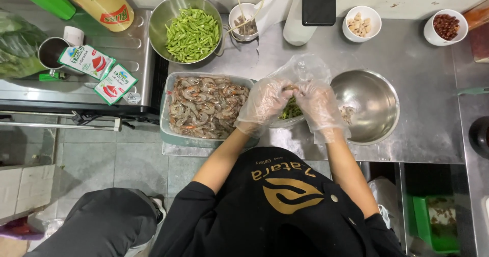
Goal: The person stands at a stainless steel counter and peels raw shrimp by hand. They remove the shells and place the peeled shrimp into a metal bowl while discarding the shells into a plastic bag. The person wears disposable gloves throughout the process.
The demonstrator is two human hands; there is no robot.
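Both my hands wear loose clear plastic gloves and meet over a clear plastic bag that holds green scraps. My left hand and my right hand pinch one small shrimp between their fingertips. Left of my left hand stands a rectangular tray full of raw whole shrimp. Right of my right hand sits a steel bowl with a few pale shrimp pieces at its near-left wall.
At the back stand a steel bowl of cut green pods, a white cup with stalks, a dark phone and two white bowls. Sachets and a metal cup lie left. A green bin sits below the counter.
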